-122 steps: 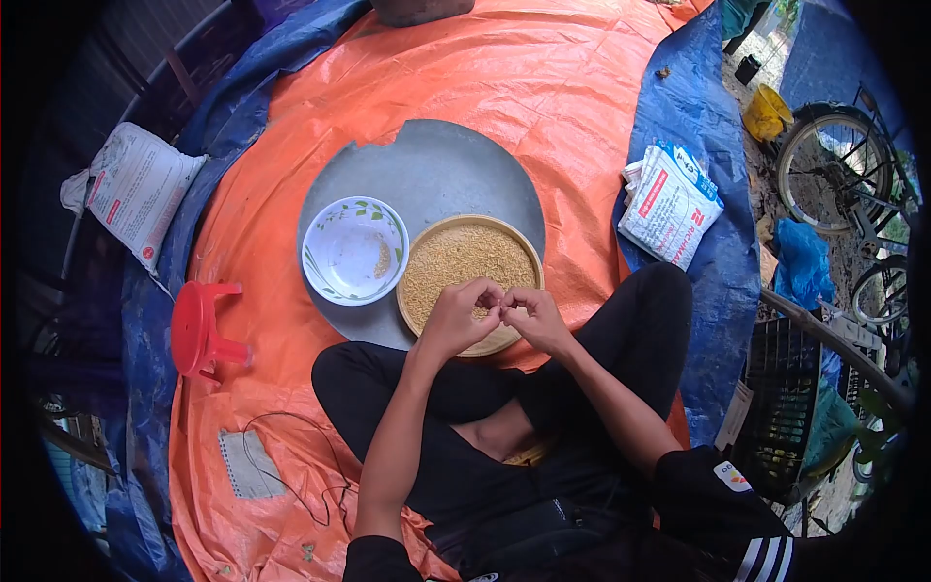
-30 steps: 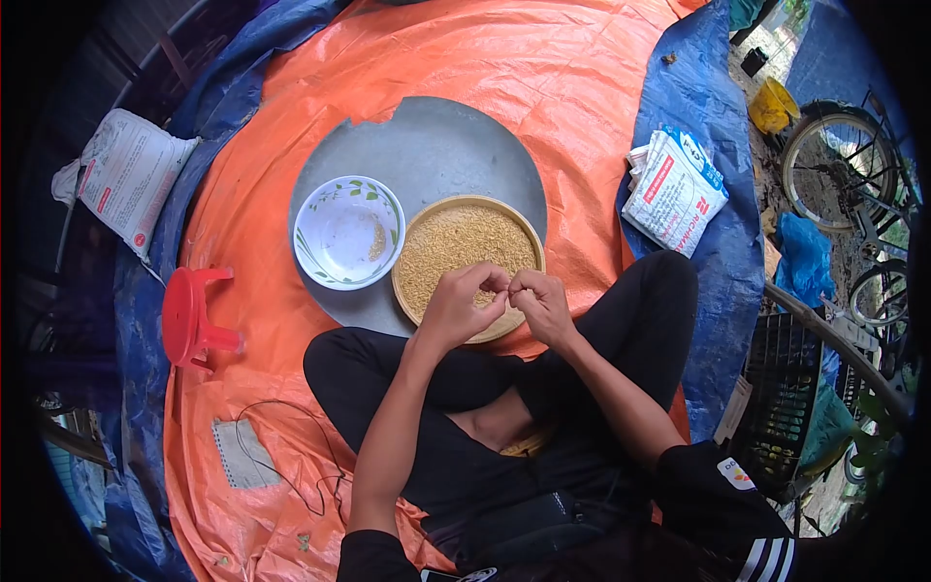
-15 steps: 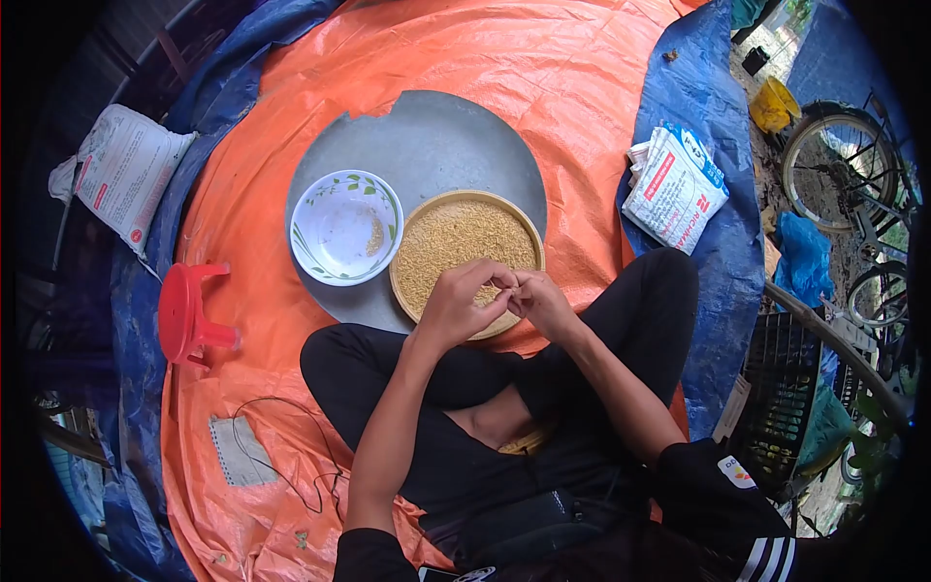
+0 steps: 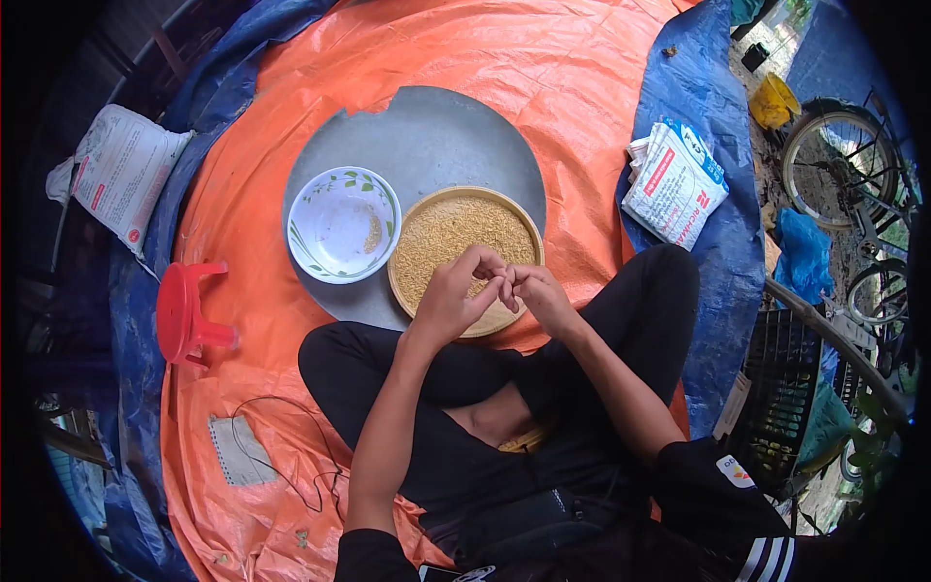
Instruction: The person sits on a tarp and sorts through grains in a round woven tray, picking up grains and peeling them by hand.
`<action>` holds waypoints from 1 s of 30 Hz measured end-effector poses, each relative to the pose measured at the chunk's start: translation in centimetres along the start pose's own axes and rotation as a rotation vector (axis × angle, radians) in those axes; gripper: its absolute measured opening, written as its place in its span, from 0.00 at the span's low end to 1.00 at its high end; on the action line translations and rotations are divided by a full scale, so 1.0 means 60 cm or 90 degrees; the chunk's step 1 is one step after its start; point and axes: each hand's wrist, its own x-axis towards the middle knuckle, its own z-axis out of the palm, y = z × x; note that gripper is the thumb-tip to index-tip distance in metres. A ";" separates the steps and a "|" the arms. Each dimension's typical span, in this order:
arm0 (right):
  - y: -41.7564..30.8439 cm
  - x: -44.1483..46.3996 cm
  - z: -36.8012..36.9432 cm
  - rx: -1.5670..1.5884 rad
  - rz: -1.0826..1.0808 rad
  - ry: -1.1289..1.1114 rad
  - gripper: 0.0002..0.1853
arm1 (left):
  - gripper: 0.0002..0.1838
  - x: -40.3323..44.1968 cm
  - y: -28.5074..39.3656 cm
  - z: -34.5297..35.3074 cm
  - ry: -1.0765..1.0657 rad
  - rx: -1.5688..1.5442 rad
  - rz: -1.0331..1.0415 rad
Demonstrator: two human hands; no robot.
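Observation:
My left hand (image 4: 456, 296) and my right hand (image 4: 540, 297) meet fingertip to fingertip over the near edge of a round tray (image 4: 395, 291) full of golden grain (image 4: 464, 229). Both hands are closed in a pinch; whatever lies between the fingertips is too small to make out. Left of the tray stands a white bowl (image 4: 325, 228) with green leaf patterns, a small patch of grain (image 4: 372, 233) inside it. Tray and bowl both rest on a round grey board (image 4: 427, 126) with a chipped far edge.
An orange tarp (image 4: 582, 116) spreads beneath everything, with blue tarp (image 4: 718, 320) at the sides. To the left are a red stool (image 4: 179, 315), a full white sack (image 4: 126, 179) and a notebook (image 4: 242, 451). Folded sacks (image 4: 676, 189) lie right; beyond stand a black crate (image 4: 781, 388) and a bicycle (image 4: 839, 165).
My hands stay together above the tray, with the fingers shifting slightly and the right fingertips moving a little left. The whole view has shifted slightly; the bowl and tray stay put.

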 end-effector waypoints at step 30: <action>0.008 -0.003 0.007 -0.109 -0.077 0.176 0.04 | 0.16 -0.003 -0.020 0.016 0.065 0.125 0.079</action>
